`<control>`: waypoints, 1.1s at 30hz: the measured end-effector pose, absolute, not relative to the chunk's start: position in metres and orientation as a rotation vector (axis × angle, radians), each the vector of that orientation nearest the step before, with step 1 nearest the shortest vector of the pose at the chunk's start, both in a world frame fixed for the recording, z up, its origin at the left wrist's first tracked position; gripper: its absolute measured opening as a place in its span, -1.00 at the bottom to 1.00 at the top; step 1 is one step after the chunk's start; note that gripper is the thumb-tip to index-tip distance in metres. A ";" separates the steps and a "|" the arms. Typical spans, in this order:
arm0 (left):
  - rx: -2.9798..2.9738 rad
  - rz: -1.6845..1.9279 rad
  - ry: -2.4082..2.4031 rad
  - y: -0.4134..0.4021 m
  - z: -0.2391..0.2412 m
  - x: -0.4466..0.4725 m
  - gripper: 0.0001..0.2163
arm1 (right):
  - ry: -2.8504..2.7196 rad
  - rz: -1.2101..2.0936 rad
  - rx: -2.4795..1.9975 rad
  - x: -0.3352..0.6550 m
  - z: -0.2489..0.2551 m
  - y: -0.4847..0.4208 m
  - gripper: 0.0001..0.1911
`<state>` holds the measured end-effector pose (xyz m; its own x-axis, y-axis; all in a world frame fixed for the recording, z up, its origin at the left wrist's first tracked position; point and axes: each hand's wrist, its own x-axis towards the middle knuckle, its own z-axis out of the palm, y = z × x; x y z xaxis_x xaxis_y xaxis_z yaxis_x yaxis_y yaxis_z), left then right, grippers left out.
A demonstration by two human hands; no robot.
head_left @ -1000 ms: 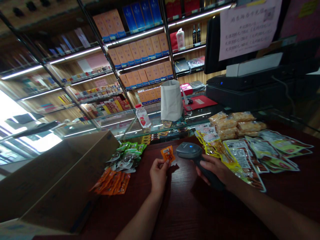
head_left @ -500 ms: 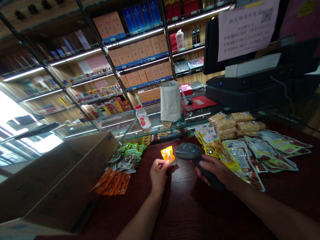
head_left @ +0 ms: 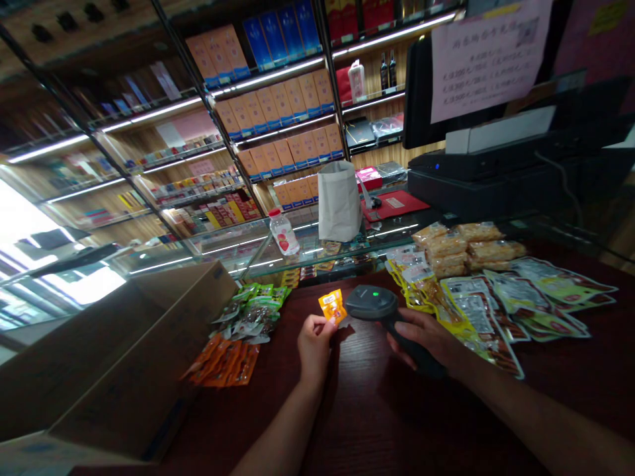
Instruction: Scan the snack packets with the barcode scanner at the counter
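My left hand (head_left: 316,340) pinches a small orange snack packet (head_left: 332,305) by its lower edge, holding it up above the dark wooden counter. Wrapped round the handle of a black barcode scanner (head_left: 372,302) is my right hand (head_left: 421,337). The scanner's head points left at the packet, close beside it, and a green light glows on its top. Left of my left hand lie several orange packets (head_left: 225,360) in a row, with green snack packets (head_left: 258,307) behind them. Yellow-edged snack packs (head_left: 421,284) are nearest to my right hand.
An open cardboard box (head_left: 143,344) stands at the left. Bagged pastries (head_left: 446,248) and flat silvery pouches (head_left: 540,297) lie at the right, before a black cash drawer (head_left: 476,192). A paper bag (head_left: 340,201) and a red-capped bottle (head_left: 284,233) stand on the glass case behind.
A green light has come on atop the barcode scanner. The scanner has shifted very slightly left and down; my left hand and the packet stay almost still.
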<state>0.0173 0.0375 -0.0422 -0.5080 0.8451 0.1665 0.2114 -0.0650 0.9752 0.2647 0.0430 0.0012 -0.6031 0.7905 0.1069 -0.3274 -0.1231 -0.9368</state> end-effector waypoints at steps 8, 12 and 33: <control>0.907 1.712 1.495 0.037 -0.037 0.025 -0.69 | -1.367 1.809 -0.574 0.264 -0.002 0.043 -0.59; 0.826 1.733 1.449 0.030 -0.031 0.029 -0.68 | -1.385 1.806 -0.576 0.268 -0.001 0.042 -0.61; 0.273 2.105 1.552 -0.098 0.072 -0.113 -0.80 | -1.348 1.803 -0.604 0.270 -0.002 0.041 -0.63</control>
